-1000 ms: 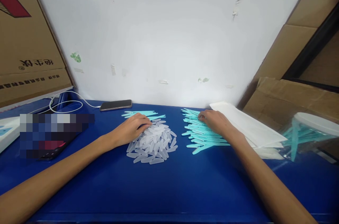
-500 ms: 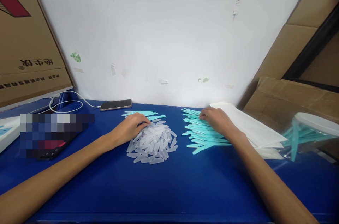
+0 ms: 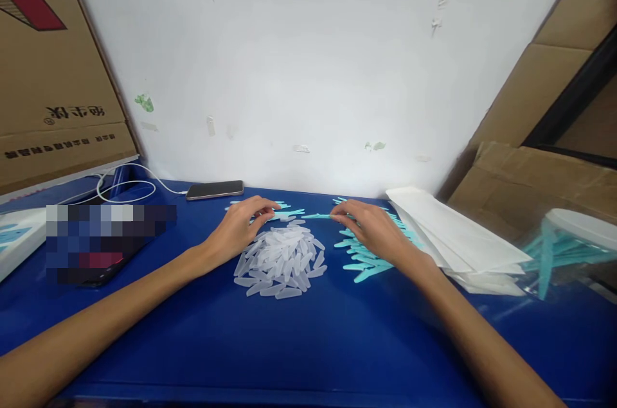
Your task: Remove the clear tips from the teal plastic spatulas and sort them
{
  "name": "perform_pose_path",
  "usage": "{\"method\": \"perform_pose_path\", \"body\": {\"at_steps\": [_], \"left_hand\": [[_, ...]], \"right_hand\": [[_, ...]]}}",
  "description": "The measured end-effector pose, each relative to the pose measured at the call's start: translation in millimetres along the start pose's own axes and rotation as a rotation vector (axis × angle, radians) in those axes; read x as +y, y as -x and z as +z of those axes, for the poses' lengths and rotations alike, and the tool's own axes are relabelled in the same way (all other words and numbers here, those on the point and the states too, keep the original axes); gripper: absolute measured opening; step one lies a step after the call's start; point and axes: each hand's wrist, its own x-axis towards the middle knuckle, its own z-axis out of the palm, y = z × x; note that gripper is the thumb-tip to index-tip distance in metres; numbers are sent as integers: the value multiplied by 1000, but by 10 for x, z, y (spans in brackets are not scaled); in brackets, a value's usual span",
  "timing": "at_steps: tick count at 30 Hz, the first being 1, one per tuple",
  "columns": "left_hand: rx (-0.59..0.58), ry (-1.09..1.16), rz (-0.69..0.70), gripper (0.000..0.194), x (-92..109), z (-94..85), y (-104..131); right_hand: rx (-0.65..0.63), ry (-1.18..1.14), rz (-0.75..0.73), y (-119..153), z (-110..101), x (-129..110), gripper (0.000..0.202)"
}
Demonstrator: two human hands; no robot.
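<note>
My right hand [image 3: 369, 225] pinches one slim teal stick, shaped like an eyebrow razor [image 3: 315, 216], by its right end; its other end points left. Beneath and beyond that hand lies a pile of similar teal razors [image 3: 366, 260]. My left hand [image 3: 243, 221] is closed in a pinch at the far edge of a heap of translucent plastic caps [image 3: 282, 260]; whatever is between its fingertips is too small to make out. Behind the left fingers, a few more teal razors [image 3: 292, 211] lie on the blue table [image 3: 289, 344], partly hidden.
White paper sheets or bags [image 3: 457, 241] lie right of the teal pile, beside a clear tub [image 3: 573, 247] holding teal sticks. A phone [image 3: 214, 189] on a white cable rests near the wall. Cardboard boxes [image 3: 62, 87] flank the table. A pixelated dark object [image 3: 110, 241] sits left.
My right hand has drawn a teal razor leftward from the pile, toward my left hand. My left fingers have risen slightly from the cap heap. The view has shifted a little.
</note>
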Motion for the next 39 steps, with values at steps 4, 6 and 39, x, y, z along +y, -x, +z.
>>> {"method": "perform_pose_path", "body": {"at_steps": [4,6,39], "left_hand": [[22,117,-41,22,99,7,10],[29,157,-62,21,129,15,16],[55,414,-182,23,326,27,32]], "right_hand": [[38,4,-11,-9,-17,-148,33],[34,14,-5,-3,-22,-169,35],[-84,87,-28,-9,15,-167,44]]}}
